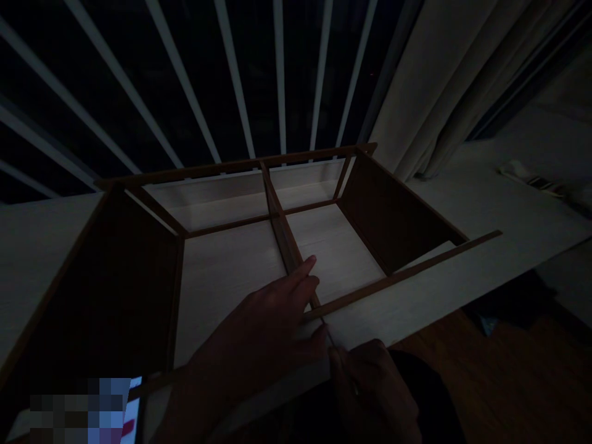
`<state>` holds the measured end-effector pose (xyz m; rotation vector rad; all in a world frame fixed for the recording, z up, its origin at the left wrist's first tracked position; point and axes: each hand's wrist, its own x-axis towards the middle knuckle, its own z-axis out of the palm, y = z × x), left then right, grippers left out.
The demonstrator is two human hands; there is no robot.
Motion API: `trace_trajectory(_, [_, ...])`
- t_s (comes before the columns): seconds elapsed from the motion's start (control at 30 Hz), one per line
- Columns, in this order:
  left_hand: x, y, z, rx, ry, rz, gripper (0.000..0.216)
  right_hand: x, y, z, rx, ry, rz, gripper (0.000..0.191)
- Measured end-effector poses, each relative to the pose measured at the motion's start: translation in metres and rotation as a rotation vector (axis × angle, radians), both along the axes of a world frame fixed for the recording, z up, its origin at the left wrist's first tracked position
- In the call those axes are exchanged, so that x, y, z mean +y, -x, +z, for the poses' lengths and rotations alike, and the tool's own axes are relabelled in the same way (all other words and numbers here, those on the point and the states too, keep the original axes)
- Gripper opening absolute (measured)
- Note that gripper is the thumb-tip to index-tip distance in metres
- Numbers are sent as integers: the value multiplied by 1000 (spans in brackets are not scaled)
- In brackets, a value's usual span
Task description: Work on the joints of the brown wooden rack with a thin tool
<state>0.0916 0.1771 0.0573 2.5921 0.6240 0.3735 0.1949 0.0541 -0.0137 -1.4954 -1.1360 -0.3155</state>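
A dark brown wooden frame [351, 298], split by a middle divider [289, 237], lies on a pale ledge. My left hand [263, 327] grips the near end of the divider, fingers over its top and thumb low by the front rail. In my closed right hand [374, 388] is a thin metal rod-like tool [329, 336], perhaps a hex key or screwdriver shaft. Its tip meets the front rail where the divider joins it. My right fingers hide most of the tool, and the dim light blurs its shape.
White window bars [234, 80] rise behind the frame. A beige curtain [430, 92] hangs at the right, above the pale ledge [467, 271]. A lit phone-like screen [131, 419] is at lower left, partly pixelated. Below right is a wooden floor [509, 370] with a dark item.
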Motion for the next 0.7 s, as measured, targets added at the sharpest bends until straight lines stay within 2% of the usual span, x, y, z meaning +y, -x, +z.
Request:
trace_trajectory(0.07, [-2,0,5,33,-50,-25,36,-6,-4,3,-60,83,61,10])
trace_trajectory(0.17, [-5,0,9,46,-97,-46,28,-17,-9,8,-97,142,68,9])
trace_trajectory(0.3, [-9,2,10,57,-104,-47,32,-28,-9,16,-119,218,82,4])
trace_trajectory(0.5, [-21,6,16,18,-143,-77,28,-48,-4,29,-136,357,51,16])
trace_trajectory(0.7, [-30,8,17,3,-113,-18,32,-77,0,52,-206,617,154,29])
